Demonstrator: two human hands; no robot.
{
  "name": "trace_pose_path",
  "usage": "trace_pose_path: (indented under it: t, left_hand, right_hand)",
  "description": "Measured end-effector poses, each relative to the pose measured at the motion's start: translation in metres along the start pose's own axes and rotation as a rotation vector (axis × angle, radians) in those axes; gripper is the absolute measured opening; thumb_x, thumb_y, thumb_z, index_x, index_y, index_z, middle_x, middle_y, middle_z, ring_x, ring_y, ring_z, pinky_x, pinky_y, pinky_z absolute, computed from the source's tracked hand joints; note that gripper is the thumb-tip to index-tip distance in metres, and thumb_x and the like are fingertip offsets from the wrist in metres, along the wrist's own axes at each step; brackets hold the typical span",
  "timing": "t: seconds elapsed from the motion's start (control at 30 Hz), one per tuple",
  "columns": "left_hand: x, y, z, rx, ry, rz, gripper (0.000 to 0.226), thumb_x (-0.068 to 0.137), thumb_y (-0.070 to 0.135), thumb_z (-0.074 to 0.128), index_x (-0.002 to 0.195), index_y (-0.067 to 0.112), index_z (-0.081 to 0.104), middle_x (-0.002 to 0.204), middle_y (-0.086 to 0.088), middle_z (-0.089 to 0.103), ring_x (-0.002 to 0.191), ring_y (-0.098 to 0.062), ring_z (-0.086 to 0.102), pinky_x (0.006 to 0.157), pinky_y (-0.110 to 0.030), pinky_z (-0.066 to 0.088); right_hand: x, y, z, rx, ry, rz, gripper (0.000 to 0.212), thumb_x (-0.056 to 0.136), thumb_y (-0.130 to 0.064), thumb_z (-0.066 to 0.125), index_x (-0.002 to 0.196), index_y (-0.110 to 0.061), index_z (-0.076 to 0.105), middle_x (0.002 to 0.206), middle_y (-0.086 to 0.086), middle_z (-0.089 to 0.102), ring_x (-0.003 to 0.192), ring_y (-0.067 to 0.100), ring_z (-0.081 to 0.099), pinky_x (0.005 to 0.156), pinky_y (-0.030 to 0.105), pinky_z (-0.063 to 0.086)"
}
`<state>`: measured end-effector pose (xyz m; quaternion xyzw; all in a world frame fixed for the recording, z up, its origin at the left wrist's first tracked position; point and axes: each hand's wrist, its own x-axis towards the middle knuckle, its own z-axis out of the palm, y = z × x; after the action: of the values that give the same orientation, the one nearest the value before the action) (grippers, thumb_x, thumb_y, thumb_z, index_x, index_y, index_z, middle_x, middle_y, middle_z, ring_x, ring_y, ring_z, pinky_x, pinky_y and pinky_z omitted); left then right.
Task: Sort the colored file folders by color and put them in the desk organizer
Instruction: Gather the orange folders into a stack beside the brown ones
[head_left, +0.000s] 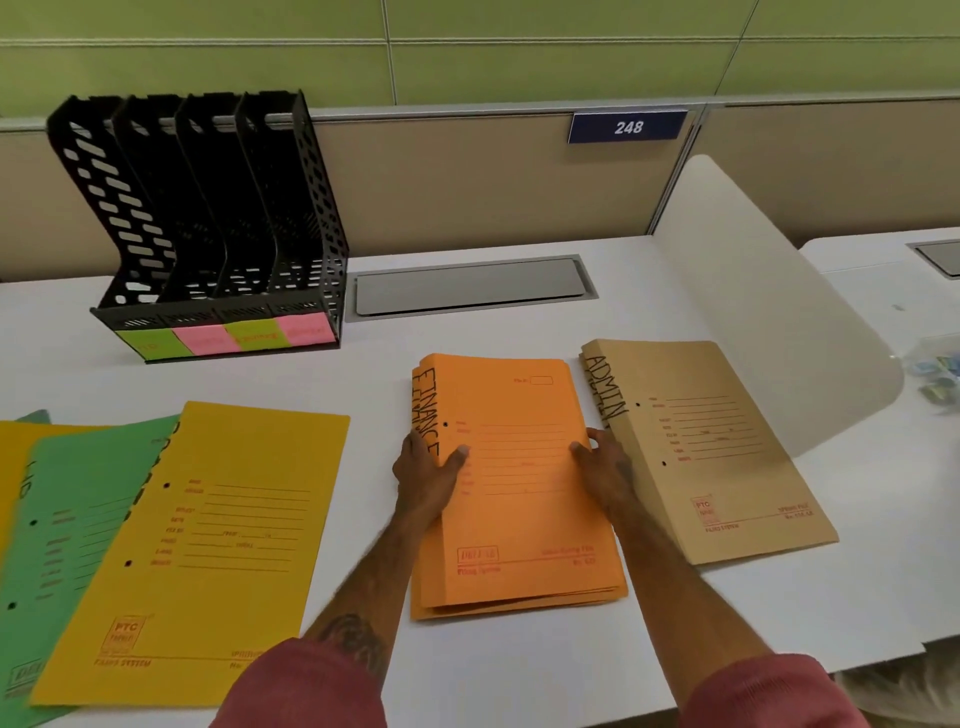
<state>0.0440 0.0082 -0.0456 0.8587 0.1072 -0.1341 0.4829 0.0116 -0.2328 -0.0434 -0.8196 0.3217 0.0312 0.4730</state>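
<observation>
Your left hand (431, 467) and right hand (602, 462) press from both sides on the orange folders (519, 488), a stack in the middle of the white bench (519, 675). The brown folder (717, 447) lies just beside at 3 o'clock; yellow folder (208, 545) and green folder (78, 519) at 9 o'clock. The black organizer (208, 223) stands empty at 11 o'clock.

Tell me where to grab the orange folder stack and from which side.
Grip the orange folder stack by its two long edges, one from each side, about mid-length, where the left hand and right hand already rest. It lies flat, several folders loosely aligned, so pinching both edges probably keeps them squared when lifted.
</observation>
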Motion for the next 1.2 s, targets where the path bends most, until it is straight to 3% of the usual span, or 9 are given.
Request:
trace_pose_path:
  t: [0.23, 0.47, 0.57, 0.67, 0.83, 1.1, 1.2]
  left_hand:
    - [0.004, 0.000, 0.002, 0.086, -0.046, -0.057, 0.092, 0.086, 0.058, 0.064, 0.155, 0.018, 0.017, 0.156, -0.006, 0.030, 0.144, -0.034, 0.025, 0.112, -0.062, 0.030]
    - [0.004, 0.006, 0.001, 0.135, -0.034, -0.118, 0.099, 0.086, 0.062, 0.062, 0.158, 0.020, 0.007, 0.163, -0.009, 0.015, 0.149, -0.034, 0.016, 0.115, -0.063, 0.022]
    - [-0.003, 0.010, -0.009, 0.173, 0.002, -0.087, 0.098, 0.089, 0.062, 0.058, 0.158, 0.020, 0.004, 0.166, -0.009, 0.006, 0.151, -0.033, 0.008, 0.117, -0.060, 0.015]
    - [-0.010, 0.011, -0.025, 0.350, 0.075, 0.018, 0.093, 0.092, 0.064, 0.049, 0.158, 0.020, 0.001, 0.166, -0.009, -0.002, 0.153, -0.029, 0.000, 0.119, -0.056, 0.009]
    - [-0.020, -0.003, -0.063, 0.690, 0.136, 0.194, 0.089, 0.092, 0.072, 0.027, 0.158, 0.020, -0.002, 0.166, -0.008, -0.007, 0.153, -0.028, -0.005, 0.119, -0.056, 0.006]
    - [-0.038, -0.032, -0.126, 0.941, 0.209, 0.245, 0.097, 0.078, 0.077, -0.012, 0.157, 0.022, -0.008, 0.166, -0.009, -0.012, 0.153, -0.029, -0.009, 0.119, -0.056, 0.000]
    - [-0.044, -0.047, -0.149, 0.948, 0.219, 0.269, 0.097, 0.079, 0.076, -0.010, 0.158, 0.020, -0.001, 0.166, -0.011, -0.004, 0.153, -0.031, -0.003, 0.118, -0.058, 0.003]
  right_hand:
    - [0.003, 0.001, 0.008, -0.125, -0.012, -0.045, 0.059, 0.101, -0.029, 0.051, 0.153, -0.012, 0.029, 0.150, 0.015, 0.039, 0.134, 0.032, 0.043, 0.107, 0.042, 0.039]
    - [-0.006, -0.001, 0.014, -0.250, 0.068, -0.141, 0.061, 0.099, -0.028, 0.055, 0.152, -0.017, 0.028, 0.147, 0.015, 0.041, 0.133, 0.032, 0.043, 0.104, 0.047, 0.042]
    - [-0.009, -0.007, 0.015, -0.308, 0.098, -0.217, 0.065, 0.098, -0.033, 0.055, 0.153, -0.016, 0.025, 0.155, 0.015, 0.032, 0.142, 0.031, 0.032, 0.112, 0.046, 0.036]
    - [-0.012, -0.015, 0.018, -0.486, 0.097, -0.294, 0.074, 0.098, -0.049, 0.048, 0.157, -0.018, 0.015, 0.163, 0.016, 0.013, 0.150, 0.033, 0.012, 0.120, 0.049, 0.022]
    - [-0.018, -0.034, 0.030, -0.735, 0.072, -0.447, 0.084, 0.094, -0.069, 0.028, 0.158, -0.022, 0.000, 0.164, 0.017, -0.007, 0.151, 0.036, -0.008, 0.118, 0.058, 0.005]
    - [-0.042, -0.066, 0.063, -0.782, 0.011, -0.607, 0.082, 0.094, -0.072, 0.022, 0.158, -0.025, -0.001, 0.164, 0.017, -0.010, 0.150, 0.035, -0.013, 0.117, 0.060, 0.000]
    - [-0.055, -0.076, 0.081, -0.773, -0.010, -0.634, 0.081, 0.094, -0.071, 0.021, 0.158, -0.026, -0.001, 0.164, 0.016, -0.011, 0.150, 0.034, -0.014, 0.117, 0.061, -0.001]
